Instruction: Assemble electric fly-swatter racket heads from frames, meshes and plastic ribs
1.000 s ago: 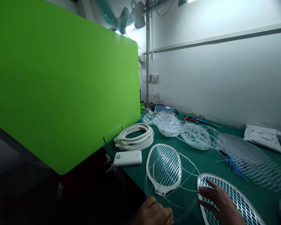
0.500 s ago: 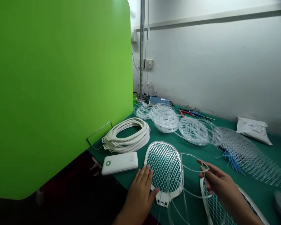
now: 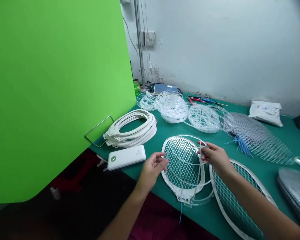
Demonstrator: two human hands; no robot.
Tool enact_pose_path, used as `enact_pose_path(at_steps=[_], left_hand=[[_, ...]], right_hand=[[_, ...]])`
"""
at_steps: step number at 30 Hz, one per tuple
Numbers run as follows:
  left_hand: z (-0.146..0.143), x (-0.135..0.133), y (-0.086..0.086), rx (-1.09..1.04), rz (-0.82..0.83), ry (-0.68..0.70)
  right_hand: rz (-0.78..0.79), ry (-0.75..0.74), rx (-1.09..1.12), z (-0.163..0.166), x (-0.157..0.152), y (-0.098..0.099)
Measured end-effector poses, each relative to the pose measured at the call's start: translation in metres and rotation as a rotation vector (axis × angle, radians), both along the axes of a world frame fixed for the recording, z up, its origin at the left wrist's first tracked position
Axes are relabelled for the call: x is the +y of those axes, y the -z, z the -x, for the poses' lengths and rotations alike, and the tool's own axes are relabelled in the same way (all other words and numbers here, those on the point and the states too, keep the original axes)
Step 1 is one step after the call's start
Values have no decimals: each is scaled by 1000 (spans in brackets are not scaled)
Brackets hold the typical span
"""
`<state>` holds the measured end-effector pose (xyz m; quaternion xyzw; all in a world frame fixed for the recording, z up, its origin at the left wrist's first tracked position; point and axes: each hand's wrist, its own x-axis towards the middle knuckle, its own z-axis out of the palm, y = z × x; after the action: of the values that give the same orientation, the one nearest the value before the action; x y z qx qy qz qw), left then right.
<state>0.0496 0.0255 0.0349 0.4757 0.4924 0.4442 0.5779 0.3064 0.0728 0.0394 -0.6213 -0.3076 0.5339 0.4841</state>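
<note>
A white racket-shaped frame (image 3: 173, 190) with diamond mesh (image 3: 183, 156) lies on the green tabletop in front of me. Loops of clear plastic strip (image 3: 190, 136) spread over it, and a thin blue strand (image 3: 181, 210) dangles past its tabbed end. My right hand (image 3: 213, 158) pinches the clear strip above the frame's right side. At the frame's left edge is my left hand (image 3: 153, 169), its fingers curled with a gap between thumb and forefinger; nothing shows in them. A second meshed frame (image 3: 250, 193) lies partly under my right forearm.
Left of the hands are stacked white frames (image 3: 132, 133) and a white power bank (image 3: 126, 157). Coils of clear strip (image 3: 171, 106), pliers (image 3: 196, 99), loose mesh (image 3: 257, 136), blue strands (image 3: 242, 146) and a white packet (image 3: 265, 112) lie farther back. A green partition (image 3: 57, 93) stands at left.
My left hand has lifted off the meshed frame and curled its fingers. The right hand has moved left over the frame with the clear strip. The view has shifted downward.
</note>
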Motion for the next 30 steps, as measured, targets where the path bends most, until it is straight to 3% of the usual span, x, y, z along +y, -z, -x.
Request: enact_pose_path(at_steps=[4, 11, 16, 22, 28, 30], left_hand=[[-5, 17, 13, 11, 14, -46], [-8, 16, 25, 84, -6, -116], [-9, 17, 25, 141, -15, -125], [-4, 18, 17, 159, -3, -103], [-3, 23, 19, 204, -3, -93], [-2, 23, 16, 243, -15, -98]], right_hand=[[-41, 6, -20, 7, 6, 1], [-190, 42, -148, 9, 8, 11], [-259, 43, -313, 7, 13, 25], [-289, 9, -487, 5, 13, 25], [-266, 1, -444, 12, 16, 29], [-259, 12, -382, 12, 17, 22]])
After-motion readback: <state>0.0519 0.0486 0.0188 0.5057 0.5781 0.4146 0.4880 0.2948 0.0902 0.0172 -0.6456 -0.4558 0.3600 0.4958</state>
